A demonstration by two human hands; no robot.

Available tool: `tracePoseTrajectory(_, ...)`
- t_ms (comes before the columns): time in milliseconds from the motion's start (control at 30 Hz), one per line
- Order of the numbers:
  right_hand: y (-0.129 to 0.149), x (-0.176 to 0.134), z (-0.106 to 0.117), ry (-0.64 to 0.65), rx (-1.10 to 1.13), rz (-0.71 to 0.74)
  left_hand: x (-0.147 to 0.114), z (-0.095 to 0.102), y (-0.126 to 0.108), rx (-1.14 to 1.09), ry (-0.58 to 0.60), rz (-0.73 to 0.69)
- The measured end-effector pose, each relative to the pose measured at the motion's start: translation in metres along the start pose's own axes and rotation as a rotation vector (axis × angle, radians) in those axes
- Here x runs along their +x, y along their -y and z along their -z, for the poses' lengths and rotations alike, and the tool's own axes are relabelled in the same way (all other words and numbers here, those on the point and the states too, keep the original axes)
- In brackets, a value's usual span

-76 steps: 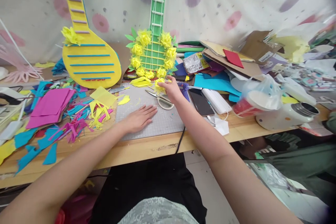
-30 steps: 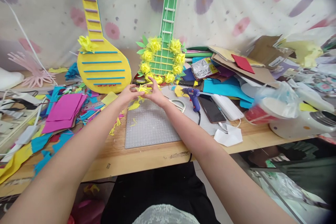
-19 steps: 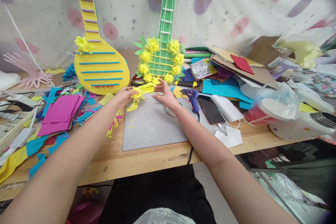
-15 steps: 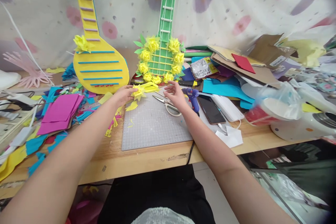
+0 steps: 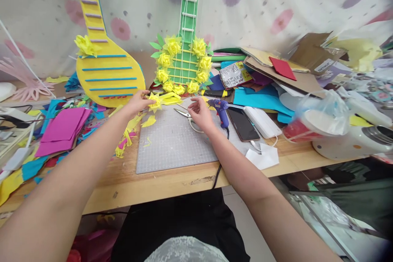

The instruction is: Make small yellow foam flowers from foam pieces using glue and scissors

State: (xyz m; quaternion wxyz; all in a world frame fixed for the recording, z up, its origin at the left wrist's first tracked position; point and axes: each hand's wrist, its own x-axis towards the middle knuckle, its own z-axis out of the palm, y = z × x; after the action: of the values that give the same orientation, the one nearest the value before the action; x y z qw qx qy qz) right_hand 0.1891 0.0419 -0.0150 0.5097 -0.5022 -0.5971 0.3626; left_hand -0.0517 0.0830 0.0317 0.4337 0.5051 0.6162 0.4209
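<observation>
My left hand (image 5: 139,103) is closed on a yellow flower (image 5: 155,102) with pointed petals, above the back left of the grey cutting mat (image 5: 175,147). Beside the flower lie yellow strips (image 5: 170,98), and a loose yellow petal piece (image 5: 148,121) rests just below it. My right hand (image 5: 199,111) hovers at the scissors (image 5: 183,112), its fingers apart and slightly curled; it partly covers the scissors' handles. Just right of that hand is a blue glue gun (image 5: 221,111). Behind both hands stands a green guitar shape (image 5: 184,71) ringed with yellow flowers.
A yellow lute-like shape (image 5: 110,73) leans at the back left. Magenta sheets (image 5: 63,131) and coloured scraps cover the left side. To the right are a phone (image 5: 244,125), a white power bank (image 5: 262,122), a bagged cup (image 5: 307,125) and piled card (image 5: 285,77).
The view has shifted slightly, moving the scene left. My right hand's fingers have come down a little towards the scissors. The left hand keeps hold of the yellow flower.
</observation>
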Motion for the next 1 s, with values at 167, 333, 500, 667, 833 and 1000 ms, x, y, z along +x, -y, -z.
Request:
tracePoseTrajectory(167, 0.021, 0.01, -0.012, 0.226, 0.29, -0.142, -0.014, 0.007, -0.014, -0.269, 0.27, 0.006)
tracePoseTrajectory(333, 0.037, 0.02, -0.035, 0.435, 0.393, -0.295, -0.018, 0.01, -0.013, -0.288, 0.366, 0.014)
tracePoseTrajectory(500, 0.045, 0.022, -0.048, 0.363, 0.276, -0.323, -0.018, 0.014, -0.011, -0.249, 0.388, 0.012)
tracePoseTrajectory(667, 0.05, 0.02, -0.043, 0.342, 0.234, -0.314, -0.022, 0.017, -0.012, -0.204, 0.351, 0.02)
tracePoseTrajectory(833, 0.053, 0.012, -0.042, 0.315, 0.223, -0.386, -0.016, 0.017, -0.008, -0.216, 0.239, 0.015)
tracePoseTrajectory(1000, 0.047, -0.004, -0.082, 0.48, 0.164, -0.399, -0.004, 0.015, -0.01, -0.267, -0.051, 0.034)
